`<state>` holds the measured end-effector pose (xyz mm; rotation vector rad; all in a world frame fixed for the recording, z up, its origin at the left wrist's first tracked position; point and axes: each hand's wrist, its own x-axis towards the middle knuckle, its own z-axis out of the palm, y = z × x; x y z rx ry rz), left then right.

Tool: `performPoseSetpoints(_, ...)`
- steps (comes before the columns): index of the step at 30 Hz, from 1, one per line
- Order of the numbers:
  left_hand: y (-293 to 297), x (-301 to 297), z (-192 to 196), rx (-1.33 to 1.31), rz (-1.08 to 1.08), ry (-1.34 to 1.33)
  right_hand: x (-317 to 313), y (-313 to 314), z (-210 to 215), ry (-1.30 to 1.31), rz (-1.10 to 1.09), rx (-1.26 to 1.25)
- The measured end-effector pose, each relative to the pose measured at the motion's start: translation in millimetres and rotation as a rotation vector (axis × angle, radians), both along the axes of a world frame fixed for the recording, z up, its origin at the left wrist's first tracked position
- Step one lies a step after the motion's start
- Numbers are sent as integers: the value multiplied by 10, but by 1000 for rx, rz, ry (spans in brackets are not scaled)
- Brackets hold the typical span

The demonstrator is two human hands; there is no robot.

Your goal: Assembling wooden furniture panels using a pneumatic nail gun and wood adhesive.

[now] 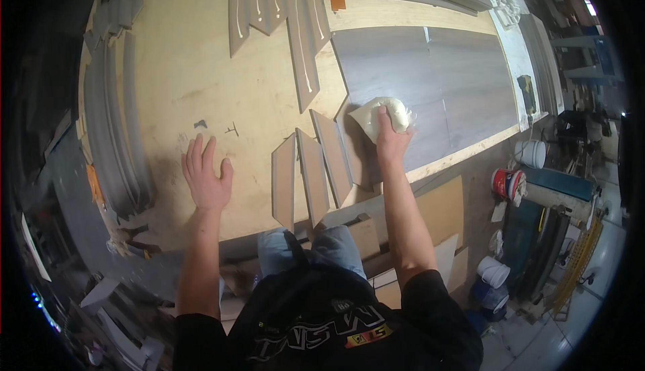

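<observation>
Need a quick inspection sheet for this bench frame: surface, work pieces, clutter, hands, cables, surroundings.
Surface: plywood workbench, bare wood, a few dark marks.
Work pieces: large grey panel; white cloth on its near corner.
Clutter: three grey pointed strips at the front edge; more grey strips at the far side; stacked mouldings left.
Hands: left hand flat on the bench, fingers spread; right hand pressing the cloth.
Cables: nothing seen.
Surroundings: buckets and machinery on the floor to the right.

Workbench top [188, 69]: pale tan plywood. Large panel [457, 82], far right: grey wood-grain. Cut strips [312, 169], near centre: grey-brown. Cloth [376, 112]: off-white. Bucket [507, 184], right: red and white.
</observation>
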<state>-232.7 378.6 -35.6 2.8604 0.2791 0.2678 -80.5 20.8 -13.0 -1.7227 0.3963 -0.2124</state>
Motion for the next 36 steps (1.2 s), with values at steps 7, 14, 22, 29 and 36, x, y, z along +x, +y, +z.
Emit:
performPoseSetpoints(7,-8,-5,-14,-5,6,1,7,-26,-49,-26,45,-24)
performPoseSetpoints(14,-11,-7,-26,-4,-1,3,-139,-56,-11,-57,24,-31)
performPoseSetpoints(22,11,-17,-62,-3,-16,-13,-597,-316,54,76,35,-42)
performPoseSetpoints(29,1,-15,-89,1,-12,-1,-1055,-560,23,13,0,-126)
performPoseSetpoints(36,-12,-9,-58,-13,8,24,-1264,-629,30,86,53,-300)
